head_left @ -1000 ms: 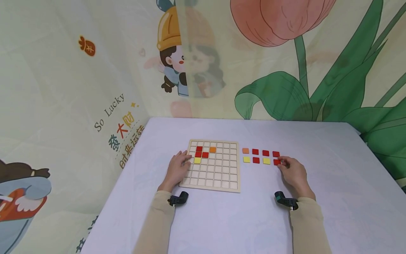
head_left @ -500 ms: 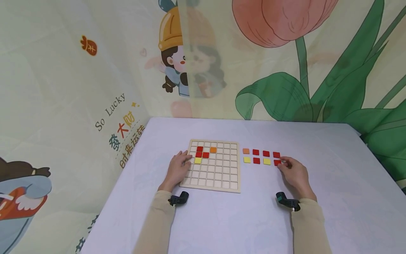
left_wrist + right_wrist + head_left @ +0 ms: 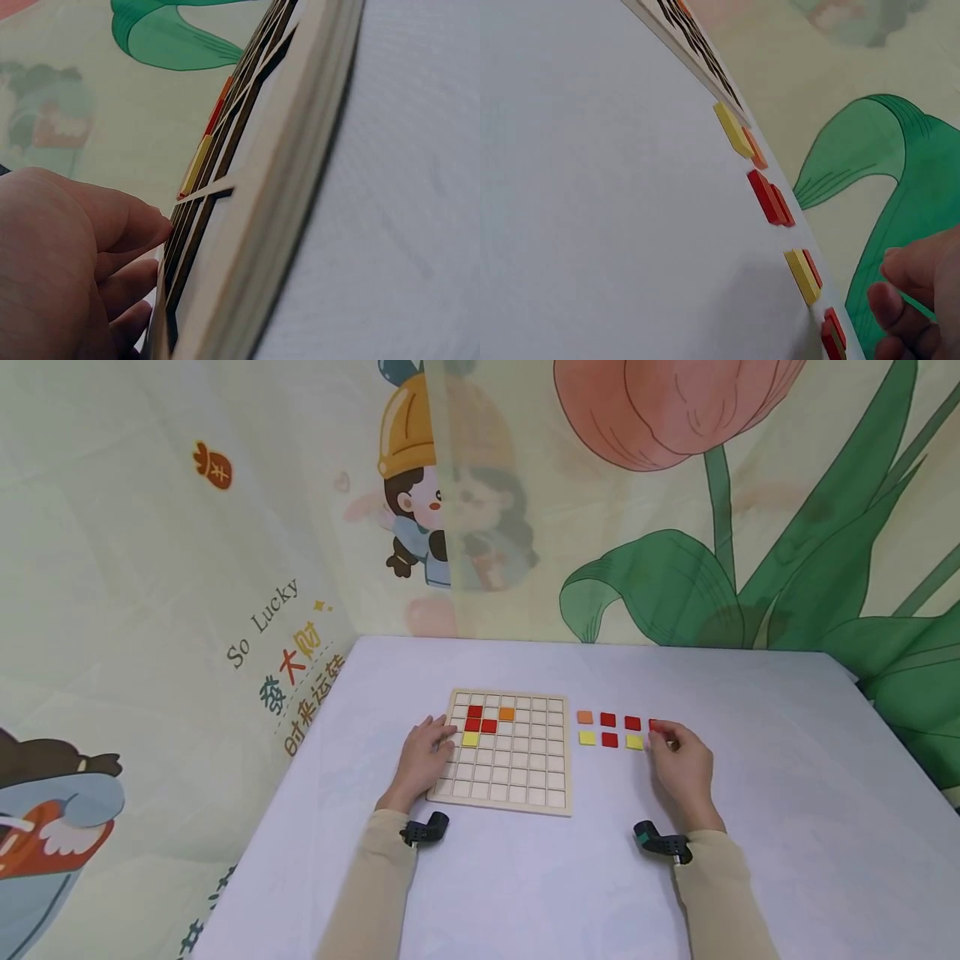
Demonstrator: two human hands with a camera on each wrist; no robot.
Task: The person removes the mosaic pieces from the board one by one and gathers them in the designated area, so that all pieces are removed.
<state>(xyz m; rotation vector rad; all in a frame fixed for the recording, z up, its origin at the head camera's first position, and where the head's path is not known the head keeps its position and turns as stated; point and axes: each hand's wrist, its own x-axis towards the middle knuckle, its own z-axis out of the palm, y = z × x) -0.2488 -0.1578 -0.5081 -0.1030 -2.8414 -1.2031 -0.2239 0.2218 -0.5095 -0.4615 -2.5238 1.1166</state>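
While a white-covered desk (image 3: 540, 893) bears a square, pale wooden grid board (image 3: 517, 768), the left hand (image 3: 422, 762) rests relaxed on its left edge; the right hand (image 3: 684, 770), holding nothing, hovers by the rightmost of eight loose square tiles (image 3: 609, 740) beside it. Board compartments contain three red square tiles (image 3: 489, 726), an orange square tile (image 3: 507, 714) and a yellow square tile (image 3: 470, 739).

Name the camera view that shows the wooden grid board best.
The head view: the wooden grid board shows nearly whole from above, only its left edge partly covered by the left hand. The left wrist view shows part of it at a steep slant; the right wrist view, just a corner, nearly edge-on.
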